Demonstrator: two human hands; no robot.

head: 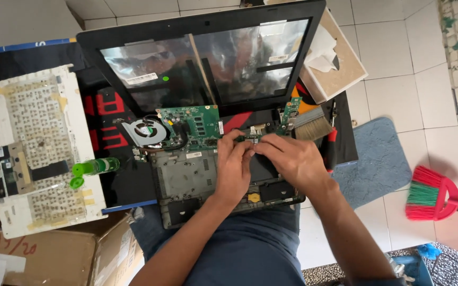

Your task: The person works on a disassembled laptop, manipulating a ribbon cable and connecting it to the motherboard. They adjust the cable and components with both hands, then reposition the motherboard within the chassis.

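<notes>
Hands meet over opened laptop base, on the lap. Left hand and right hand both pinch a narrow green circuit strip beside the main board, fingertips closed on it. Cooling fan left of board; brush right; green bottle near detached keyboard panel.

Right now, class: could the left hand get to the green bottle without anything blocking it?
Probably yes. The left hand rests on the laptop base, and the green bottle lies to its left on the mat, with only the low base between them.
</notes>
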